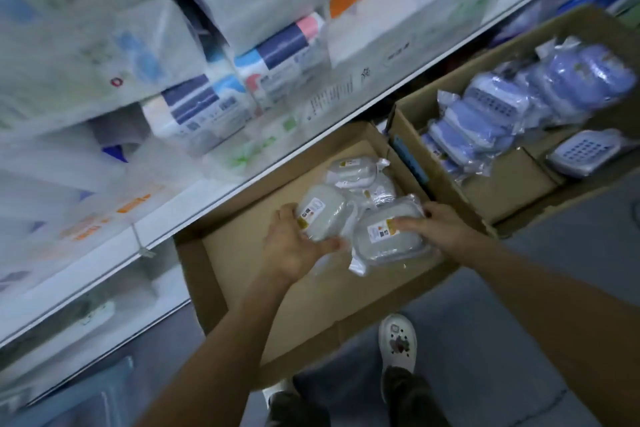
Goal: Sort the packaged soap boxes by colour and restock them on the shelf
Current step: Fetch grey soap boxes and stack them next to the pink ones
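Where motion blur smears the upper left of the frame, the white shelf (221,199) and its stacked white packs cannot be read; print on the soap-box labels is likewise too small to make out.

Left hand (294,246): fingers and thumb curled round a clear-wrapped white oval soap box (323,211), thumb below, fingertips over its far end; long axis running lower left to upper right.

Right hand (440,227): fingers extended and laid flat on a second clear-wrapped white soap box (389,236), its label under the fingertips; thumb hidden; long axis roughly across the frame.

Both boxes sit at centre frame inside an open brown cardboard carton (263,291), beside further wrapped white boxes (356,173).

Upper right: second cardboard carton (512,194) with wrapped blue soap boxes (519,104), partly cut off.
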`<state>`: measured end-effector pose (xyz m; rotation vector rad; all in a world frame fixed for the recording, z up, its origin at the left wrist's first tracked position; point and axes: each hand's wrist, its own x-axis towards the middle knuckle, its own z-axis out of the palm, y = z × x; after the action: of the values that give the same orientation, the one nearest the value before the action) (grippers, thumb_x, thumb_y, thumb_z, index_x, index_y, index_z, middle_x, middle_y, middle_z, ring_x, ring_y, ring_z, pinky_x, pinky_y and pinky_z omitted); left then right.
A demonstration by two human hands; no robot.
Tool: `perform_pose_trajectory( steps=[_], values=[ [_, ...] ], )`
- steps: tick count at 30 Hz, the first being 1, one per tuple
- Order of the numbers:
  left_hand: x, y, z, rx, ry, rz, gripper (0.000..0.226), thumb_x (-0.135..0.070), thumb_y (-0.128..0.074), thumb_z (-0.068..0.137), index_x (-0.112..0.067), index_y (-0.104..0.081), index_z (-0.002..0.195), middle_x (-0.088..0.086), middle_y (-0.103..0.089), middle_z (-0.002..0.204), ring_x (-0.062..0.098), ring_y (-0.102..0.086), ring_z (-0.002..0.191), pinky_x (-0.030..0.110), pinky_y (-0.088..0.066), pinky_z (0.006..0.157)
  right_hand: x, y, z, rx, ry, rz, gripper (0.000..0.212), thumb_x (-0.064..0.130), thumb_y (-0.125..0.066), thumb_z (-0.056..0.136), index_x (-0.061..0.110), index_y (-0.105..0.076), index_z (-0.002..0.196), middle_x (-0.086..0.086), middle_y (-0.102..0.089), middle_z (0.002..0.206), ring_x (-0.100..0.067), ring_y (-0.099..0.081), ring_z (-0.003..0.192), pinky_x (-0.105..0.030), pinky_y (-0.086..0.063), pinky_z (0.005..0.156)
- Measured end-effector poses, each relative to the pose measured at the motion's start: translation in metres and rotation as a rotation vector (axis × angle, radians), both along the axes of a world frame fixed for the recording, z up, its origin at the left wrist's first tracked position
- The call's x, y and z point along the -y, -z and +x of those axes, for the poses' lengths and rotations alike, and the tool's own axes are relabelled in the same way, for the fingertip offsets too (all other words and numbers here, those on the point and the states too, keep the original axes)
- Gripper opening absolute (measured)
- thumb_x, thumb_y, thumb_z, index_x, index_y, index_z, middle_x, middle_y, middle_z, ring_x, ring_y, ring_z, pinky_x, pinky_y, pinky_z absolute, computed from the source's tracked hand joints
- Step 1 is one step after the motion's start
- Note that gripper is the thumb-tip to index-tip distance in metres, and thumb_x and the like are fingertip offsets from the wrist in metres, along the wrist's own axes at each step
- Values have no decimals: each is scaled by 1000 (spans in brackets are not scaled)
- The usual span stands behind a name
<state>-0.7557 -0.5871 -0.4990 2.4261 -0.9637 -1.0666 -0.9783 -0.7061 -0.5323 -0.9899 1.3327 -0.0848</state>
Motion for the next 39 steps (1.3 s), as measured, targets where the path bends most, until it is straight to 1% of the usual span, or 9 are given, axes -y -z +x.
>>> perform_pose_trajectory(
  steps=[6, 10, 14, 16, 20, 27, 31, 35, 39],
  values=[
    [-34, -92, -4, -149, -306, -182, 84, -50, -91, 48, -24, -47, 115, -6, -64, 108, 9, -64, 90, 33, -56, 80, 9, -104, 15, 101, 12, -182, 29, 25, -80, 77, 15, -67, 101, -5, -73, 97, -17, -71, 81, -25, -56, 64],
    [-58, -157, 0, -121, -370, -309, 69, -38, -89, 65, -26, -43, 115, -15, -61, 101, -1, -61, 85, 19, -49, 67, 7, -182, 20, 216, -20, -262, 23, 24, -76, 80, 11, -69, 98, -5, -75, 87, -16, -72, 71, -20, -53, 52],
    [-92, -220, 7, -33, -422, -426, 73, -41, -90, 61, -30, -42, 115, -16, -60, 103, 0, -60, 90, 21, -47, 70, 3, -250, 33, 336, -78, -310, 32, 27, -77, 76, 4, -70, 96, -8, -75, 84, -19, -70, 74, -28, -52, 68],
    [-107, -250, 14, 4, -454, -477, 75, -41, -90, 61, -30, -41, 117, -15, -60, 104, 4, -61, 92, 23, -48, 74, 3, -279, 45, 361, -135, -324, 47, 38, -82, 63, 5, -71, 95, -9, -74, 86, -21, -69, 76, -27, -53, 68],
    [-141, -312, 30, 108, -479, -590, 81, -42, -91, 59, -30, -40, 122, -17, -59, 106, 2, -60, 94, 26, -50, 82, -11, -332, 82, 444, -223, -339, 81, 60, -87, 43, 11, -72, 106, -17, -70, 111, -34, -66, 102, -45, -46, 94],
    [-205, -391, 72, 241, -592, -753, 83, -48, -87, 62, -34, -39, 127, -22, -57, 106, -4, -59, 91, 23, -53, 75, -59, -414, 155, 586, -337, -335, 51, 49, -79, 60, 17, -73, 100, -4, -70, 89, -19, -61, 73, -30, -42, 61],
    [-241, -412, 115, 277, -669, -776, 77, -54, -86, 60, -35, -42, 120, -17, -60, 106, 3, -62, 92, 38, -58, 81, -87, -455, 215, 669, -350, -366, 46, 52, -76, 57, 26, -72, 95, 2, -71, 91, -17, -60, 75, -29, -43, 61],
    [-281, -426, 170, 292, -753, -808, 75, -55, -82, 67, -32, -42, 126, -16, -61, 107, 6, -63, 92, 32, -56, 74, -115, -474, 291, 727, -320, -354, 32, 45, -72, 76, 19, -72, 94, -1, -72, 87, -21, -66, 74, -31, -52, 63],
    [-322, -436, 238, 244, -832, -841, 74, -64, -70, 73, -24, -44, 130, -7, -61, 110, 11, -63, 92, 28, -48, 68, -153, -481, 381, 746, -297, -299, 26, 41, -72, 81, 18, -70, 95, -2, -69, 82, -20, -60, 62, -25, -40, 46]
  ],
)
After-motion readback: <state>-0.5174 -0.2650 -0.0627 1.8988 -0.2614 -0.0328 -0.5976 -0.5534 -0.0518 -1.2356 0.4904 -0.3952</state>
